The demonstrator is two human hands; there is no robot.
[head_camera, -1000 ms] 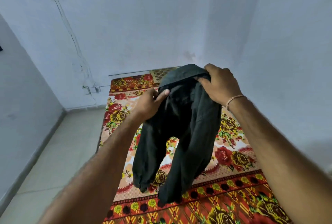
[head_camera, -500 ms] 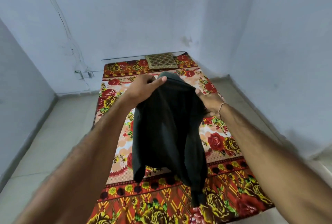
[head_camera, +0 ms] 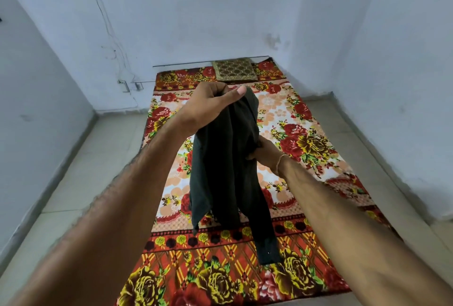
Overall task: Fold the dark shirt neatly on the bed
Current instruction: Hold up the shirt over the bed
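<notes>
The dark shirt [head_camera: 223, 166] hangs bunched in the air above the middle of the bed [head_camera: 289, 119], which is covered in a red and yellow flowered sheet. My left hand [head_camera: 208, 107] grips the shirt's top, thumb pressed over the cloth. Lower down, my right hand [head_camera: 266, 153] holds the shirt's right side; its fingers are mostly hidden behind the fabric. One sleeve trails down and its end touches the sheet near the bed's front.
A small brown patterned pillow [head_camera: 234, 70] lies at the head of the bed against the back wall. Pale tiled floor [head_camera: 81, 175] runs along both sides of the low bed. White walls close in on the left, back and right.
My right hand has slid down from the shirt's top to its right side. My left hand has closed over the top and taken the weight. The view has tilted down.
</notes>
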